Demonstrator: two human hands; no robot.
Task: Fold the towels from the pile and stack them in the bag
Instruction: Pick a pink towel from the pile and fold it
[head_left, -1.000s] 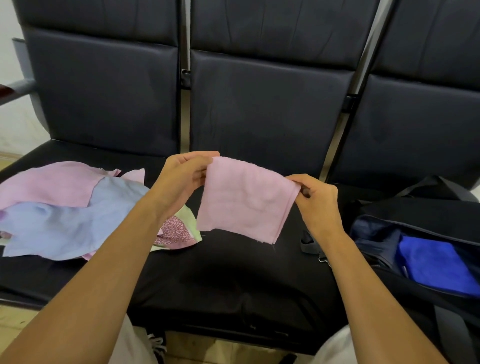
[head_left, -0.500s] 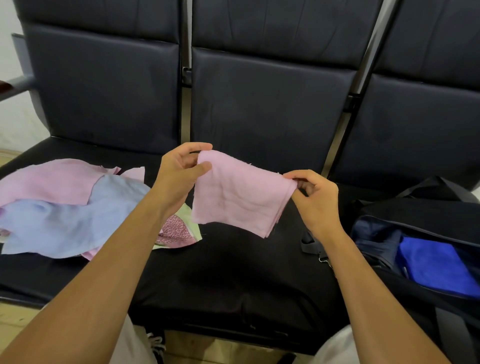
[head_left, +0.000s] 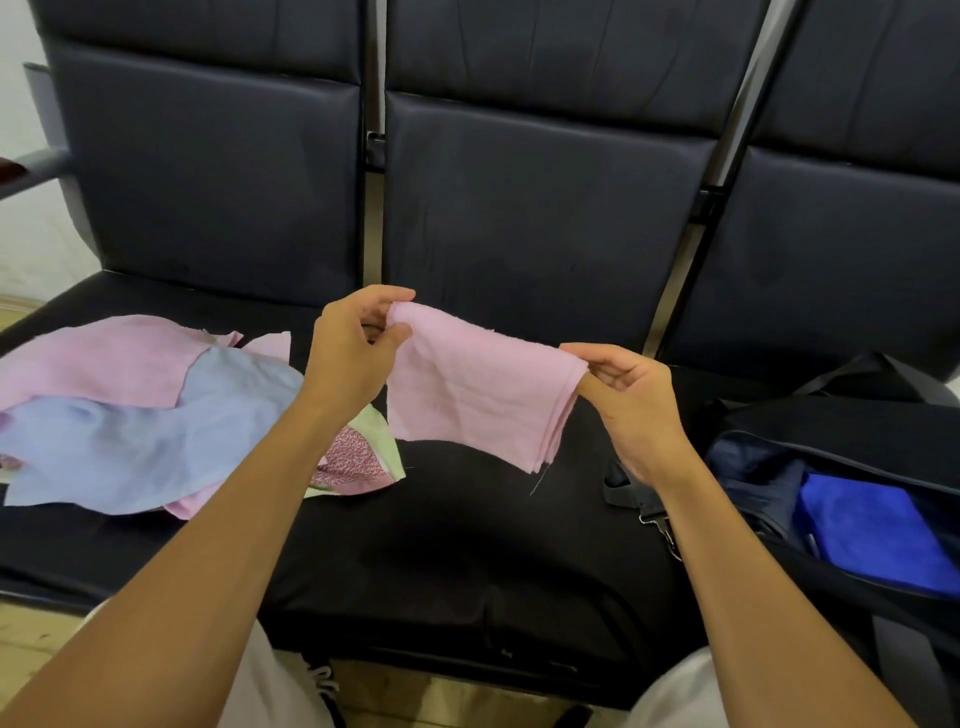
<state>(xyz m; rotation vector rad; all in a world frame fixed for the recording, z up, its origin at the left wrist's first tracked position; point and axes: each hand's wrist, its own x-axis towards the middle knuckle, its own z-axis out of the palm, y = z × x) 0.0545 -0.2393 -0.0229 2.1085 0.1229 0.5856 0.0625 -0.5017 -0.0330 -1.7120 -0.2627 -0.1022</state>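
- Grip, left hand (head_left: 358, 353): thumb and fingers pinched on the upper left corner of the pink towel (head_left: 478, 384); this corner has risen since a second ago.
- Grip, right hand (head_left: 628, 395): fingertips closed on the layered right edge of the towel, palm turned up; half a second ago the fingers were still re-seating, now they hold.
- Towel: folded to several layers, hanging in the air between the hands, above the seat (head_left: 467, 545); touching nothing else. Top edge now slopes down to the right.
- Pile (head_left: 135, 415): pink, blue and patterned cloths on the seat to the left, unchanged.
- Bag (head_left: 831, 431): open, at the right, blue towel (head_left: 872, 530) inside.
- Judgement: the fold is being squared up; a further fold or the move to the bag looks next. Many towels remain.
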